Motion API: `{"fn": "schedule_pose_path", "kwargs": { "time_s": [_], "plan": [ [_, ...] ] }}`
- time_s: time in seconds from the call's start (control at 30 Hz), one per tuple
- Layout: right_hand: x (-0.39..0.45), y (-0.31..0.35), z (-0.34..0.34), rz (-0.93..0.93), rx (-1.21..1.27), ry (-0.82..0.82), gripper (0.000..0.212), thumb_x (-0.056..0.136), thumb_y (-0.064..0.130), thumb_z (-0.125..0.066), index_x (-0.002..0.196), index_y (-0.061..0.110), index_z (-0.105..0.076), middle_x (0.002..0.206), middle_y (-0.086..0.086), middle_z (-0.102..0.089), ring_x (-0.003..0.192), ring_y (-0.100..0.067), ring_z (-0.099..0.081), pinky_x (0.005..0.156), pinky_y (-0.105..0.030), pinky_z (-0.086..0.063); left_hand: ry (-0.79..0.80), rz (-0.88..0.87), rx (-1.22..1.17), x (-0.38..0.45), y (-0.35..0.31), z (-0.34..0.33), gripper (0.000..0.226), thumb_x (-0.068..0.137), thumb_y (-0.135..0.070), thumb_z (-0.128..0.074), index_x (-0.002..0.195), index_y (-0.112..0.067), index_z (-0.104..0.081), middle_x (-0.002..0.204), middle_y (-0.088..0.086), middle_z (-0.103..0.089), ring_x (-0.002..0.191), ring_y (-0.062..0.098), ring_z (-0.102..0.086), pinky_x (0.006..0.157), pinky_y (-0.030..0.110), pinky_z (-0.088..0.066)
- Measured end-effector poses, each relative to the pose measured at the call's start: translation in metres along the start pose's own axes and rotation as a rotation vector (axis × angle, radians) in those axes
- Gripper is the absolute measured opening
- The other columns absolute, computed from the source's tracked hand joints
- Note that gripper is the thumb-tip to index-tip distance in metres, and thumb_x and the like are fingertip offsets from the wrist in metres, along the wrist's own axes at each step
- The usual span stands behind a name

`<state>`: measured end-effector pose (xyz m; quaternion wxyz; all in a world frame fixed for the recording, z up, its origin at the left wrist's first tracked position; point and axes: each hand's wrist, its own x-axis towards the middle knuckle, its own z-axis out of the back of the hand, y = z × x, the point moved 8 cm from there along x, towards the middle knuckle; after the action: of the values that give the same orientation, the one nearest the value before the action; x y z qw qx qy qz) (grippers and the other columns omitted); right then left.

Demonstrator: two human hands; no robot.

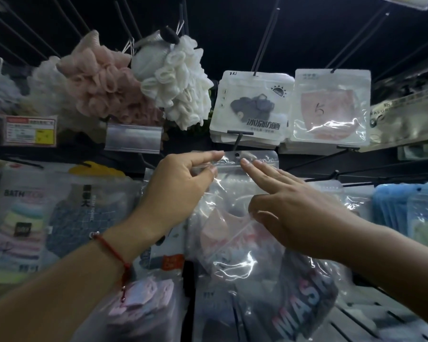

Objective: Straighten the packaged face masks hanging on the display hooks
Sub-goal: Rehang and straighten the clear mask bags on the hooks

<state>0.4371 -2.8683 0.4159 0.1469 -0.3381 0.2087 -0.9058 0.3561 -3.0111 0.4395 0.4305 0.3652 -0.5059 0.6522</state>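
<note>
The clear mask packet [235,198], with a pink mask inside, hangs in the middle of the display, its punched hole [237,154] level with the T-ended display hook [237,137] just above it; whether the hole is actually threaded on a hook cannot be told. The left hand [181,186] pinches the packet's top left corner, its grip closed on the film. The right hand [282,201] lies flat against the front, fingers straight, grasping nothing. The likely trouble: a one-corner pinch can skew or crease the slick film, or tear the hole if pulled sideways. If the packet is off the hook, it could slip onto the MASK packets [304,307] below. Pushing hard could also disturb the packets [251,112] on the row above.
</note>
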Motion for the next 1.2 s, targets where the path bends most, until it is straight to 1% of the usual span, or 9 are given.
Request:
{"fn": "schedule_pose_path", "kwargs": {
  "time_s": [0.17,0.27,0.4,0.6,0.7,0.77,0.9,1.03,1.2],
  "plan": [
    [0.001,-0.006,-0.01,-0.053,0.055,0.067,0.021,0.103,0.038,-0.038,0.108,0.036,-0.059,0.161,0.0,0.017,0.148,-0.016,0.016,0.108,-0.019,0.021,0.036,-0.034,0.154,0.002,0.01,-0.009,0.03,0.095,-0.024,-0.065,0.122,-0.036,-0.069,0.083,-0.027,-0.067,0.062,0.003,-0.066,0.063,0.02,-0.056],
    [0.009,-0.013,-0.022,-0.081,0.106,0.106,0.019,0.102,0.037,-0.041,0.104,0.038,-0.059,0.162,0.004,0.012,0.15,-0.015,0.01,0.119,-0.027,0.009,0.057,-0.069,0.262,0.013,0.025,-0.018,0.031,0.096,-0.027,-0.063,0.124,-0.038,-0.067,0.093,-0.018,-0.07,0.067,0.01,-0.066,0.064,0.032,-0.058],
    [0.023,-0.02,-0.038,-0.125,0.165,0.136,0.015,0.101,0.035,-0.045,0.097,0.04,-0.059,0.163,0.007,0.003,0.151,-0.017,0.002,0.123,-0.04,-0.012,0.127,-0.058,0.412,0.023,0.043,-0.027,0.034,0.098,-0.033,-0.058,0.131,-0.039,-0.063,0.109,-0.016,-0.067,0.09,0.003,-0.06,0.074,0.021,-0.049],
    [0.028,-0.027,-0.049,-0.184,0.225,0.142,0.017,0.101,0.033,-0.046,0.101,0.04,-0.062,0.163,0.006,-0.004,0.151,-0.015,-0.003,0.123,-0.037,-0.011,0.218,-0.072,0.628,0.024,0.053,-0.035,0.039,0.103,-0.037,-0.048,0.141,-0.046,-0.049,0.102,-0.015,-0.052,0.096,0.008,-0.052,0.069,0.023,-0.035],
    [0.025,-0.028,-0.044,-0.208,0.236,0.14,0.017,0.101,0.033,-0.046,0.097,0.044,-0.059,0.163,0.01,-0.006,0.151,-0.013,-0.003,0.123,-0.037,-0.01,0.226,-0.081,0.739,0.016,0.056,-0.037,0.042,0.104,-0.037,-0.045,0.145,-0.044,-0.043,0.132,-0.002,-0.044,0.121,0.017,-0.044,0.088,0.028,-0.043],
    [0.021,-0.028,-0.039,-0.222,0.229,0.13,0.017,0.101,0.032,-0.046,0.101,0.041,-0.06,0.162,0.011,-0.014,0.15,-0.013,-0.011,0.122,-0.036,-0.014,0.158,-0.189,0.873,0.008,0.044,-0.033,0.04,0.103,-0.036,-0.044,0.143,-0.035,-0.05,0.15,0.01,-0.034,0.134,0.029,-0.037,0.103,0.044,-0.043],
    [0.008,-0.03,-0.018,-0.279,0.194,0.02,0.017,0.098,0.029,-0.05,0.101,0.036,-0.065,0.124,0.013,-0.062,0.115,-0.012,-0.057,0.101,-0.033,-0.046,0.137,-0.261,0.645,-0.017,0.009,-0.022,0.043,0.098,-0.05,-0.036,0.133,-0.035,-0.057,0.135,-0.007,-0.054,0.121,0.013,-0.048,0.099,0.04,-0.046],
    [-0.004,-0.032,0.013,-0.362,0.196,-0.047,0.017,0.096,0.032,-0.052,0.102,0.038,-0.067,0.106,0.016,-0.069,0.093,-0.01,-0.063,0.086,-0.032,-0.053,0.304,-0.145,0.307,-0.041,-0.004,-0.029,0.045,0.093,-0.068,-0.04,0.135,-0.053,-0.047,0.114,-0.027,-0.059,0.103,-0.008,-0.054,0.085,0.023,-0.048],
    [-0.01,-0.038,0.042,-0.374,0.223,-0.169,0.014,0.095,0.035,-0.055,0.097,0.041,-0.068,0.097,0.02,-0.068,0.084,-0.008,-0.06,0.073,-0.026,-0.046,0.239,-0.259,0.216,-0.039,-0.027,-0.028,0.044,0.098,-0.028,-0.06,0.137,-0.049,-0.051,0.086,-0.017,-0.064,0.061,0.009,-0.058,0.059,0.012,-0.043]
  ]
}}
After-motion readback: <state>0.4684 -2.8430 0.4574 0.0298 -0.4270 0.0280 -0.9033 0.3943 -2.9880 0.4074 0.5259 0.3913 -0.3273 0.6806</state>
